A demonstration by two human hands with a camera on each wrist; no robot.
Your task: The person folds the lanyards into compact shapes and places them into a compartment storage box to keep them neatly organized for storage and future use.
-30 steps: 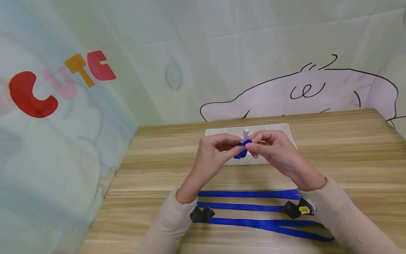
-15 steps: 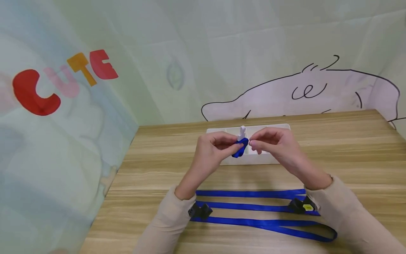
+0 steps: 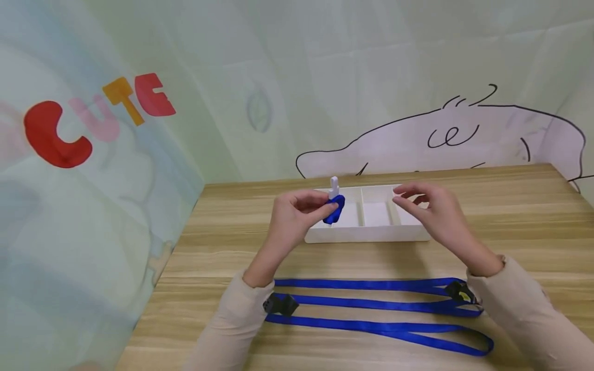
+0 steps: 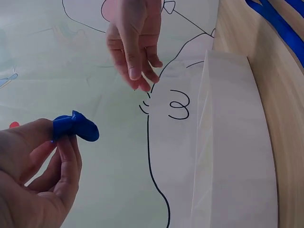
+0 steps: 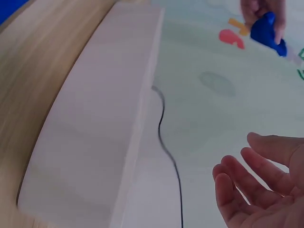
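Observation:
A blue lanyard [image 3: 339, 212], wound into a small bundle with a white plastic clip [image 3: 334, 184] sticking up from it, is pinched between the thumb and fingers of my left hand [image 3: 292, 219]. The bundle hangs over the left end of a white divided tray [image 3: 366, 235]. In the left wrist view, the blue strap [image 4: 78, 127] shows at the fingertips. My right hand [image 3: 438, 211] is apart from it above the tray's right end, fingers loosely bent and holding nothing. The right wrist view shows that hand [image 5: 266, 185] with a gap between thumb and fingers.
Several blue lanyard straps [image 3: 362, 302] lie stretched across the wooden table [image 3: 223, 232] in front of the tray, partly under my forearms. Black camera units [image 3: 280, 305] sit at the wrists. A printed cloth backdrop [image 3: 255, 62] stands behind and to the left.
My right hand has let go of the lanyard bundle and moved right. My left hand has carried the bundle left, uncovering more of the tray's compartments.

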